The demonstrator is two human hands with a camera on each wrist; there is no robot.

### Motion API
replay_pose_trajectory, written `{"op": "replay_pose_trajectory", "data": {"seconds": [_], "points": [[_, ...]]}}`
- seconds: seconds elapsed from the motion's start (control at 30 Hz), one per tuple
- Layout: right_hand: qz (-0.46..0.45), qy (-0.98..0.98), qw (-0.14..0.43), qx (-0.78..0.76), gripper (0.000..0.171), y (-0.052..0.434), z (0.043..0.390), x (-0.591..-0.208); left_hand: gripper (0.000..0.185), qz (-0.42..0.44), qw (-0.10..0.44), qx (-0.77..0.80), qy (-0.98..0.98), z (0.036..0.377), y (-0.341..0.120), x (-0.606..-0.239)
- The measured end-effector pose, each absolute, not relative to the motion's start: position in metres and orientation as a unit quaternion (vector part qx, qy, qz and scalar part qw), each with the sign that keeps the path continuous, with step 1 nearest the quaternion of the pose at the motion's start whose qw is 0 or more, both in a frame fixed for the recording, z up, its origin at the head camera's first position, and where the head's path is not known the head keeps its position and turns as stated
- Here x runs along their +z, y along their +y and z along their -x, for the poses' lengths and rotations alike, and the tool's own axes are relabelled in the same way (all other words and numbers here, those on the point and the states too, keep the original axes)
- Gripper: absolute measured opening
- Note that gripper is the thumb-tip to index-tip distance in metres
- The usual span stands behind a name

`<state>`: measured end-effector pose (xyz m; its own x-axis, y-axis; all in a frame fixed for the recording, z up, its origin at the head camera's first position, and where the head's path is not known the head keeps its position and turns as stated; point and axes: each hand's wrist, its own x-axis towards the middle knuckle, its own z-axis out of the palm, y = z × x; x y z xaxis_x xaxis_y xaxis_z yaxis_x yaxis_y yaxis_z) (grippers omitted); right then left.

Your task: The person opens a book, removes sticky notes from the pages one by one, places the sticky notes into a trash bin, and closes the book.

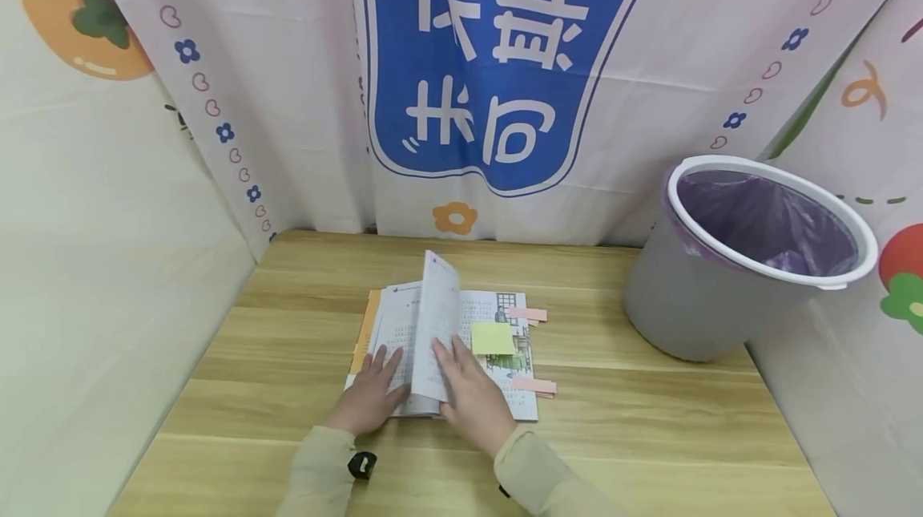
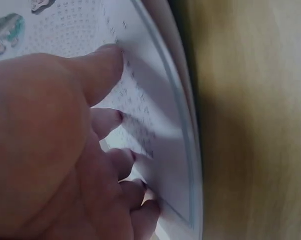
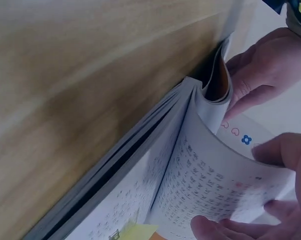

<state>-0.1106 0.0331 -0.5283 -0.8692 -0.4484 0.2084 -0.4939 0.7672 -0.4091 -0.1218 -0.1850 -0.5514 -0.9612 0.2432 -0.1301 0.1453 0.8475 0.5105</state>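
Note:
An open book (image 1: 479,304) lies on the wooden table, with printed text and a coloured picture on its right page. One page (image 1: 436,325) stands up from the spine, curving. My right hand (image 1: 476,397) holds that page near its lower part; in the right wrist view the thumb (image 3: 270,150) is at its edge and the fingers are on the printed side. My left hand (image 1: 371,397) rests on the left page, fingers spread, thumb toward the spine. In the left wrist view its fingertips touch the printed paper (image 2: 140,95). A yellow sticky note (image 1: 493,338) is on the right page.
Pink tabs (image 1: 530,313) stick out from the book's right edge. A grey bin (image 1: 685,300) with a white rim and purple liner stands at the table's right rear. A printed curtain (image 1: 310,100) hangs along the table's back edge.

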Motion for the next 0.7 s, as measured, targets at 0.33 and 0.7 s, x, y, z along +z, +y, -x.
{"op": "replay_pose_trajectory", "data": {"seconds": [0.33, 0.7], "points": [[-0.316, -0.936, 0.031, 0.154, 0.074, 0.022, 0.116, -0.539, 0.071, -0.081, 0.112, 0.344, 0.929, 0.132, -0.217, -0.546], [-0.356, -0.926, -0.037, 0.121, 0.054, 0.016, 0.124, -0.551, 0.055, -0.034, 0.085, 0.401, 0.911, 0.140, -0.246, -0.526]]}}
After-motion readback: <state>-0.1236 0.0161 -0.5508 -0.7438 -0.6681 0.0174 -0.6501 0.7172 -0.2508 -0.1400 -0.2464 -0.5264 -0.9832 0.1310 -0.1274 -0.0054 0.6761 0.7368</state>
